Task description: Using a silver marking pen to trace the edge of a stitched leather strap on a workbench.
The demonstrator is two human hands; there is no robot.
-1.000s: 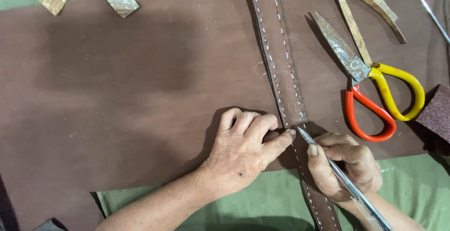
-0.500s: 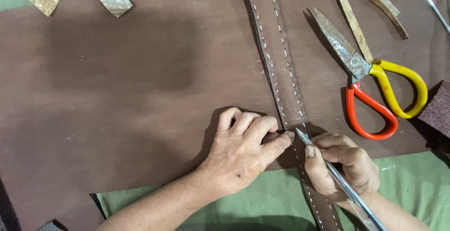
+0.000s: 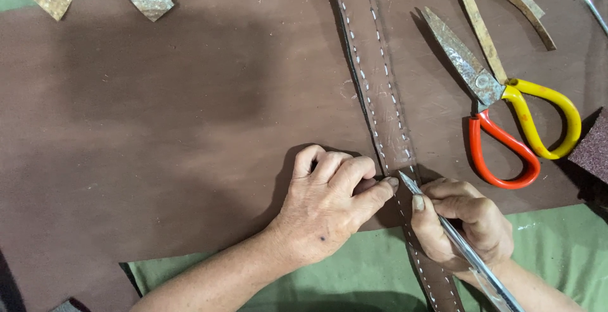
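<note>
While on one strap (image 3: 380,97) — two hands (image 3: 329,204), one blade (image 3: 443,230).

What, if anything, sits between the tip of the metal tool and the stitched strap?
Nothing visible does. The right hand holds the metal tool with its tip right at the stitched strap, and the left hand presses the strap beside it. The scissors lie apart, to the right.
</note>
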